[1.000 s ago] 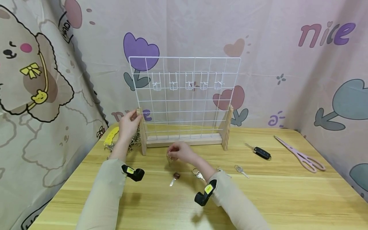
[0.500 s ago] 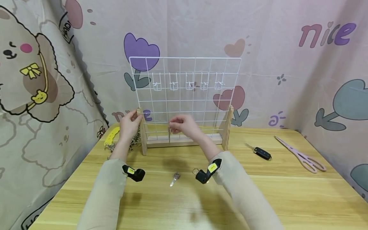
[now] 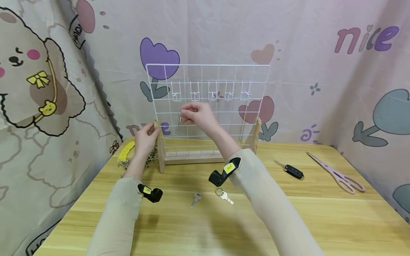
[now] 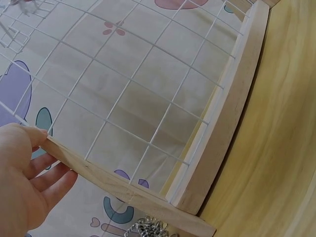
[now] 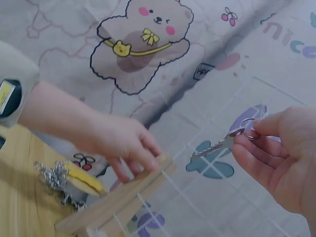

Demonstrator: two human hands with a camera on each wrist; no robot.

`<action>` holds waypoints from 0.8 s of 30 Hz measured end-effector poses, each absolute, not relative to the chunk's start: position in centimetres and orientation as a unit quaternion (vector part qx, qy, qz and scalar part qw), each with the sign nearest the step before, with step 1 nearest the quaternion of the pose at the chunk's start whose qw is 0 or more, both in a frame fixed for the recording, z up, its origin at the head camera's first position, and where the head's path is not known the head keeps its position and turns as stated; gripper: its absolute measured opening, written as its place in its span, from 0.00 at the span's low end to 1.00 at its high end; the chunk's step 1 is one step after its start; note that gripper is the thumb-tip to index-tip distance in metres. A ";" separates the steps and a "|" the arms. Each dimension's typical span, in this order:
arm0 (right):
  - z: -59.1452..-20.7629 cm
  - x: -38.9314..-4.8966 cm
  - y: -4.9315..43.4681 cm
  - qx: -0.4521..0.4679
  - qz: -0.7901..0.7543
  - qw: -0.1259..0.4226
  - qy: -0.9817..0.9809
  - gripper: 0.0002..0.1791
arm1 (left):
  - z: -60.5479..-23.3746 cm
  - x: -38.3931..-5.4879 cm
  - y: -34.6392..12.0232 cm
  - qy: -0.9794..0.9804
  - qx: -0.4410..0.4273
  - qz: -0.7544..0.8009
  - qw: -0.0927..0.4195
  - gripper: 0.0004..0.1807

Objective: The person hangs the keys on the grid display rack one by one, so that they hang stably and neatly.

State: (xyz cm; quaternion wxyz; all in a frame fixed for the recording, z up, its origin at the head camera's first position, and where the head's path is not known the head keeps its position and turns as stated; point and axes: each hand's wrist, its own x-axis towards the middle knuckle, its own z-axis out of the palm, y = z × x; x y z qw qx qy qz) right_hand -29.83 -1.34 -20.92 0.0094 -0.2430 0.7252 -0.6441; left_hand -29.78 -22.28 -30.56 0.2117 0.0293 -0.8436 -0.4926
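A white wire grid rack point(image 3: 208, 65) stands on the table between wooden posts, with several white hooks point(image 3: 213, 95) in a row across its upper part. My left hand point(image 3: 145, 140) grips the top of the left wooden post point(image 3: 161, 156). In front of the grid, below the two leftmost hooks, my right hand point(image 3: 201, 115) is raised. In the right wrist view its thumb and fingers pinch a silver key point(image 5: 217, 147) by its split ring point(image 5: 247, 120), the blade pointing out to the left. On the table below lie a loose key point(image 3: 197, 196) and a key with a ring point(image 3: 226, 197).
To the right on the wooden table point(image 3: 320, 227) lie a black car key point(image 3: 293, 172) and pink-handled scissors point(image 3: 339, 176). Behind my left wrist are a yellow object point(image 3: 126, 152) and a heap of silver chains point(image 3: 152, 156). A printed curtain hangs behind and at the left.
My right hand has lifted the key from low over the table, up and slightly left, to in front of the grid. The left hand stays on the post.
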 end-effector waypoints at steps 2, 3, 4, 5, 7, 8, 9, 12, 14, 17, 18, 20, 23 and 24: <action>-20.4 -29.8 -1.8 -0.238 -0.657 0.008 0.716 0.10 | -30.6 -29.8 -22.2 -0.844 0.029 -0.492 0.211 0.26; -20.2 -29.8 -2.0 -0.236 -0.665 0.007 0.709 0.10 | -30.6 -29.8 -22.2 -0.845 0.029 -0.491 0.211 0.26; -20.0 -29.8 -2.2 -0.235 -0.672 0.005 0.702 0.10 | -30.6 -29.8 -22.1 -0.845 0.028 -0.491 0.211 0.26; -19.8 -29.9 -2.5 -0.234 -0.679 0.003 0.695 0.10 | -30.6 -29.8 -22.1 -0.844 0.027 -0.493 0.211 0.26; -19.4 -30.0 -2.9 -0.231 -0.695 -0.002 0.681 0.11 | -30.6 -29.8 -22.0 -0.843 0.023 -0.494 0.213 0.26; -19.1 -30.0 -3.1 -0.230 -0.702 -0.006 0.674 0.12 | -30.6 -29.8 -22.0 -0.842 0.021 -0.495 0.214 0.26; -18.9 -30.0 -3.3 -0.227 -0.708 -0.010 0.669 0.12 | -30.6 -29.8 -22.0 -0.841 0.019 -0.496 0.216 0.26; -18.4 -30.1 -3.8 -0.217 -0.722 -0.026 0.657 0.11 | -30.5 -29.8 -22.1 -0.842 0.014 -0.492 0.221 0.25; -18.1 -30.1 -4.1 -0.210 -0.726 -0.035 0.654 0.10 | -30.5 -29.8 -22.1 -0.844 0.013 -0.488 0.221 0.25; -18.0 -30.2 -4.4 -0.201 -0.727 -0.047 0.655 0.10 | -30.5 -29.7 -22.2 -0.848 0.014 -0.483 0.219 0.26; -18.0 -30.2 -4.5 -0.199 -0.728 -0.050 0.655 0.10 | -30.5 -29.6 -22.2 -0.849 0.015 -0.482 0.218 0.26; -18.1 -30.3 -4.7 -0.194 -0.729 -0.052 0.655 0.10 | -30.5 -29.6 -22.3 -0.848 0.017 -0.483 0.216 0.26; -18.3 -30.5 -4.8 -0.188 -0.727 -0.052 0.658 0.11 | -30.5 -29.6 -22.3 -0.849 0.019 -0.481 0.216 0.26; -18.4 -30.6 -4.8 -0.186 -0.727 -0.050 0.659 0.10 | -30.5 -29.6 -22.3 -0.850 0.020 -0.481 0.216 0.26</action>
